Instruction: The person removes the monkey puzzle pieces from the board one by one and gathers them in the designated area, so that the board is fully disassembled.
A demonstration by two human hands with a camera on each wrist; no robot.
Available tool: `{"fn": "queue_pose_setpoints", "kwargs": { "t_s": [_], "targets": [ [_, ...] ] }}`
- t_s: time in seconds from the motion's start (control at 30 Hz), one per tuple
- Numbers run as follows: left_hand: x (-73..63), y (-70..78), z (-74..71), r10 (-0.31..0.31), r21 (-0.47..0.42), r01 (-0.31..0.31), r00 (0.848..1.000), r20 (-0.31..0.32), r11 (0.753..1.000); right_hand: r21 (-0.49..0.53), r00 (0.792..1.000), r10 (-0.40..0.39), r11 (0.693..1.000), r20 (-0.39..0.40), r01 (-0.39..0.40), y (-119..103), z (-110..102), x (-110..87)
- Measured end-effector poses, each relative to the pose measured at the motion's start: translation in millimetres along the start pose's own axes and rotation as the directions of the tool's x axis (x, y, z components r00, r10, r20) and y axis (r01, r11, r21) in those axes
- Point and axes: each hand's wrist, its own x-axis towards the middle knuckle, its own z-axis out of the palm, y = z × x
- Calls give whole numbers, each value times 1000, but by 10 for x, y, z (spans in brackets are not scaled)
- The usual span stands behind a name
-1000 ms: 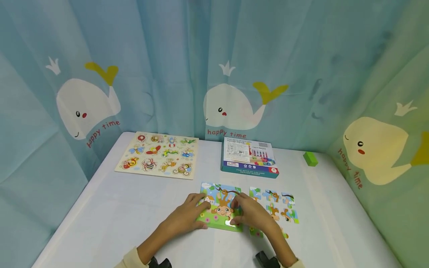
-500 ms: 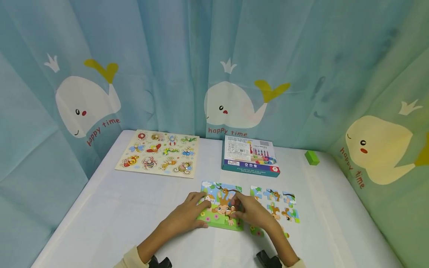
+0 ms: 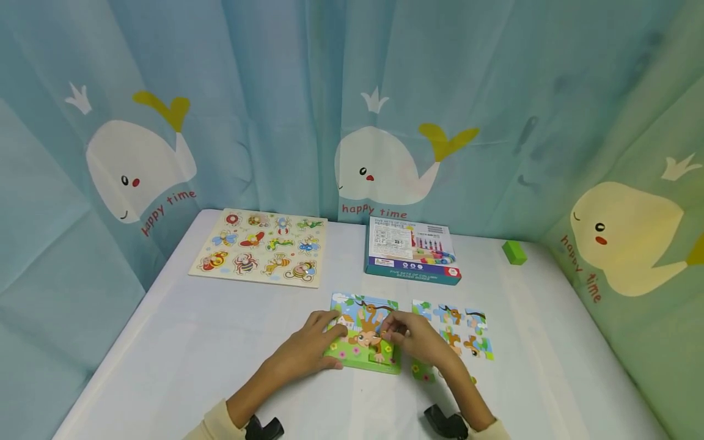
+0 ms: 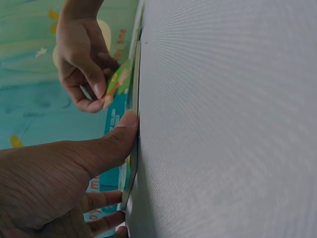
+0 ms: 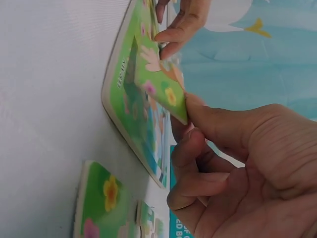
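Observation:
A jigsaw puzzle board (image 3: 363,300) with a monkey picture lies in front of me. My left hand (image 3: 305,347) holds its left side, with the thumb (image 4: 111,148) against the near edge and the other fingers spread at the left side. My right hand (image 3: 422,337) pinches a green jigsaw piece (image 5: 159,82) by one corner between thumb and index finger. The right wrist view shows this piece tilted over the board's near right part, printed with flowers and a pale monkey hand. Its far end overlaps the board there.
Several loose jigsaw pieces (image 3: 451,315) lie right of the board, partly behind my right hand and forearm. Farther back are a wooden insect puzzle (image 3: 264,247), a bead-set box (image 3: 412,250) and a green block (image 3: 514,252). A whale-print curtain (image 3: 275,122) hangs behind the table.
The pinched piece has been turned and tilted up at the board's right side, and my right fingers have moved slightly up. My left hand stays on the board. The head view has shifted slightly.

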Motion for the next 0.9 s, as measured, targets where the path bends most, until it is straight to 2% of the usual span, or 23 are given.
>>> {"fn": "queue_pose_setpoints", "kwargs": {
  "t_s": [0.2, 0.5, 0.7, 0.9],
  "targets": [
    [-7, 30, -28, 9, -7, -9, 1000, -11, 1000, 27, 999, 25, 999, -47, -24, 3, -102, -38],
    [-15, 38, -45, 11, -1, -11, 1000, -10, 1000, 125, 997, 58, 991, -55, -51, 113, -292, -165],
    [-19, 31, -20, 13, 2, -13, 1000, -10, 1000, 170, 994, 76, 983, -81, -62, 238, -407, -339],
    [-9, 23, -7, 2, 11, -2, 1000, -8, 1000, 204, 983, 156, 970, -96, -134, 388, -559, -584]
  ]
}}
